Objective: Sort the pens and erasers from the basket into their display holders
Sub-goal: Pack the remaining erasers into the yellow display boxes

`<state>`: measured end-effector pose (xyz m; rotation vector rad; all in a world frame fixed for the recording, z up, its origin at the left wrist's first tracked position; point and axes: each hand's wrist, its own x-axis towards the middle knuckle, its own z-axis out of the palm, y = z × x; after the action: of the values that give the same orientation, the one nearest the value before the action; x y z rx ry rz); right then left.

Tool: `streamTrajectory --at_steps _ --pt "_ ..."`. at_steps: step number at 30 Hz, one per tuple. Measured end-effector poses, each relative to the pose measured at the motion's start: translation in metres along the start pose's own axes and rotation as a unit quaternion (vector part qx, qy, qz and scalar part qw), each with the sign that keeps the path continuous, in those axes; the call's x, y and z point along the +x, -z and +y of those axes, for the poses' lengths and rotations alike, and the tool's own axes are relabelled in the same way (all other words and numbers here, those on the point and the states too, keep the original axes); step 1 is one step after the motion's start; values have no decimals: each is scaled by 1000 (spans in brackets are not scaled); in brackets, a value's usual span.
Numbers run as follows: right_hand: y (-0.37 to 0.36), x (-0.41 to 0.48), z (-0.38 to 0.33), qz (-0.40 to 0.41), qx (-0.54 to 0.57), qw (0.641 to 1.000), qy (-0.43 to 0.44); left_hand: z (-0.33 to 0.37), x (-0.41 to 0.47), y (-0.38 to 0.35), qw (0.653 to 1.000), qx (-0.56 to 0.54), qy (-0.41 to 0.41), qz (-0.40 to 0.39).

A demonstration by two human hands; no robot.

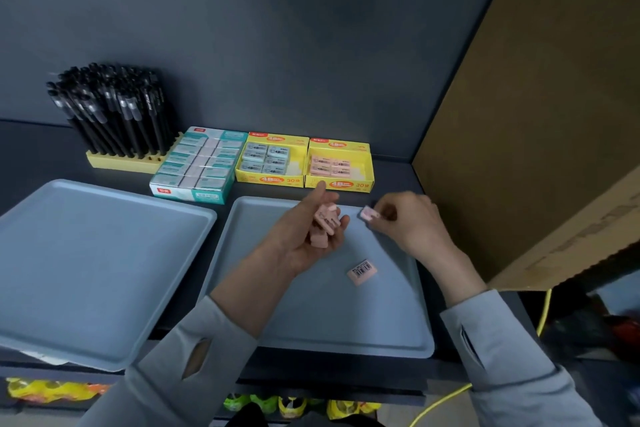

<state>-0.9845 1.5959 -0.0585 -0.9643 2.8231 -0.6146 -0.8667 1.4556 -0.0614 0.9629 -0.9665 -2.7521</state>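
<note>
Okay, left hand (304, 232): palm up over the far part of the right tray, fingers half curled, cradling a small pile of pink erasers (323, 224).
Right hand (403, 222): over the far right corner of the right tray, fingertips pinching one pink eraser (366, 213), rest of the fingers curled in.
Right tray (311, 322): grey-blue, at the front of the shelf; one loose pink eraser (362, 270) lies barcode up near its middle, slightly right.
Left tray (86, 270): same grey-blue, at the front left of the shelf, just beside the right tray.
Pink eraser box (341, 182): yellow, back right of the shelf, just beyond the right tray's far edge; pink erasers fill its back left part.
Blue eraser box (273, 178): yellow, touching the pink eraser box on its left; pale blue erasers in its left part.
White eraser box (187, 192): teal and white, left of the blue eraser box, full rows.
Pen holder (121, 161): yellow block, back left of the shelf, packed with black pens (110, 107) standing and leaning left.
Sleeves (194, 350): grey, on both forearms.
Shelf (398, 170): dark surface, dark back wall.
</note>
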Motion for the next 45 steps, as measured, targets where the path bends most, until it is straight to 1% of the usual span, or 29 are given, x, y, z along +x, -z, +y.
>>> streamTrajectory --at_steps 2,4,6,9,10,11,13,14,15,16,19,21,23,24,26,27,30,32,34,36,39,41,43,45 --pt "6 2 -6 35 135 990 12 0 4 0 1000 -20 8 4" --pt "12 3 -18 -3 266 963 44 0 7 -1 999 -32 11 -5" --pt "13 4 -26 -37 308 948 66 1 7 -4 999 -35 14 -15" --pt "13 2 -23 -35 303 949 81 3 6 -4 999 -43 11 -13" --pt "13 -1 -19 -53 292 951 84 4 5 -2 998 -55 7 -15" --pt "14 -5 -14 -94 274 953 87 4 4 -1 997 -69 2 -18" --pt "14 -14 -4 -220 215 947 96 6 3 2 996 -82 -14 -20" --pt "13 -17 1 -269 173 942 104 6 2 4 996 -82 -23 -20" --pt "11 -19 4 -294 133 940 115 7 1 5 996 -79 -31 -18" --pt "9 -20 7 -295 101 941 129 7 0 5 996 -74 -37 -16" --pt "5 -18 7 -249 75 956 139 8 -3 8 997 -55 -52 -8" --pt "6 -15 4 -216 106 964 115 10 -5 9 997 -42 -63 -3" --pt "10 -7 -1 -166 177 967 83 15 -8 11 997 -30 -73 6" --pt "11 -1 -4 -138 236 960 58 18 -9 12 997 -26 -76 11" --pt "14 13 -12 -95 367 925 -4 25 -10 16 996 -29 -79 15" --pt "16 19 -16 -86 411 907 -29 29 -10 19 996 -33 -80 12" --pt "18 33 -23 -109 475 870 -69 40 -11 24 996 -33 -79 -5" --pt "17 39 -26 -126 483 863 -72 48 -11 26 996 -20 -83 -11" --pt "15 45 -27 -119 471 871 -69 54 -10 26 996 -7 -92 -5" --pt "13 54 -26 -68 470 877 -75 60 -7 27 995 0 -101 1" --pt "16 70 -22 40 446 890 -90 69 -2 27 995 -2 -99 8" --pt "20 80 -20 77 422 899 -87 75 1 26 995 -14 -97 4" --pt "21 89 -20 78 400 910 -78 80 4 25 995 -35 -97 -4" --pt "18 98 -22 51 367 927 -62 84 8 23 994 -48 -96 -5"
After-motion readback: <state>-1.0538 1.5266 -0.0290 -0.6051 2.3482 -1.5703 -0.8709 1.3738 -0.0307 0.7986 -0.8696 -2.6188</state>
